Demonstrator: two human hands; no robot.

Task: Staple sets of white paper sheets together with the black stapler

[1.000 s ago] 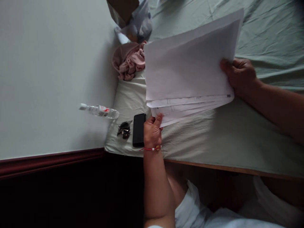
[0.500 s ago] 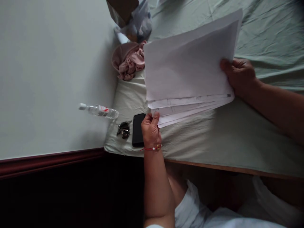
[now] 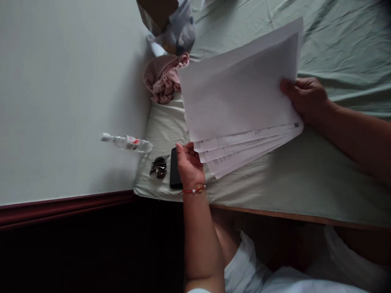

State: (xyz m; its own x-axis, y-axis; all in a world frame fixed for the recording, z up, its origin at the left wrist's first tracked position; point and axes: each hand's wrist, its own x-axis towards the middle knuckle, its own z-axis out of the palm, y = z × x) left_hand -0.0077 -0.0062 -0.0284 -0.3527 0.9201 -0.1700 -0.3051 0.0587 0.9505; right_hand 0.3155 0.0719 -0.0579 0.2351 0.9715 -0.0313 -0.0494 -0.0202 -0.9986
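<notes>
The right hand (image 3: pixel 305 97) is gripping a fanned stack of papers (image 3: pixel 241 101) by its far edge, holding it above the green bedsheet (image 3: pixel 336 40). The left hand (image 3: pixel 189 165) is curling loosely at the lower corners of the sheets, perhaps just touching them, over a black phone (image 3: pixel 174 171) lying beside keys (image 3: pixel 159 166).

Phone (image 3: pixel 174 171) half hidden behind left hand (image 3: pixel 189 167); sheet print too small.

Head view, downward, close, seemingly rotated
</notes>
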